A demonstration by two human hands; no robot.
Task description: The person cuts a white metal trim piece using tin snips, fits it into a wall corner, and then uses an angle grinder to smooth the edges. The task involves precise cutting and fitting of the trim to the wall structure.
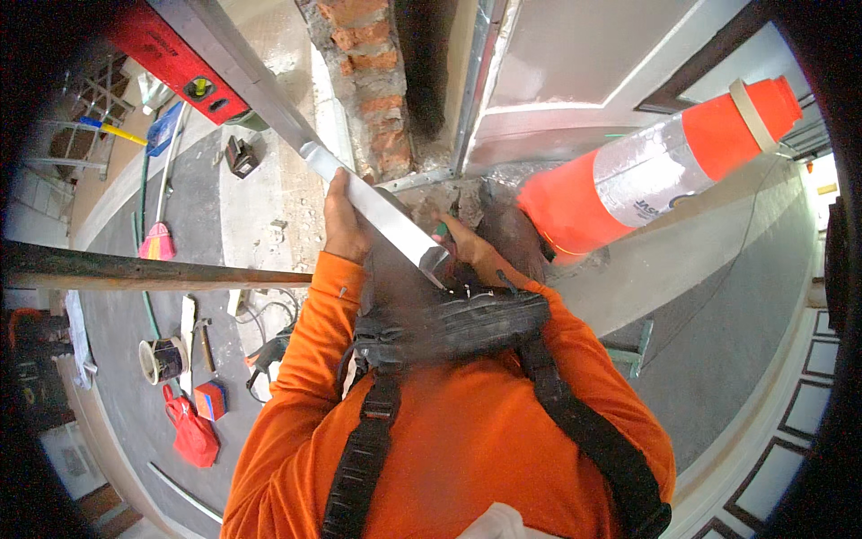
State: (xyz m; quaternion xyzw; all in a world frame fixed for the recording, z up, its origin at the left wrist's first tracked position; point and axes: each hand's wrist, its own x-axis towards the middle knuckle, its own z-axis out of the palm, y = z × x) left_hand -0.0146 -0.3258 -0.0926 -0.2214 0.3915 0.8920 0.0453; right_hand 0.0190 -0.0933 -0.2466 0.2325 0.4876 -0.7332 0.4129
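Observation:
A long silver metal profile slants from the upper left down toward my chest. My left hand is closed on its side, thumb along the edge. Close to the profile's lower end is my right hand, its fingers bent and partly hidden. A small green bit shows at its fingers; what it belongs to I cannot make out. A red spirit level lies alongside the upper part of the profile. Past my hands, broken masonry meets the foot of an exposed brick edge.
An orange-and-white traffic cone leans across the right. At left, a long bar juts toward my left sleeve. On the floor are a bucket, a hammer, a red bag and a pink broom.

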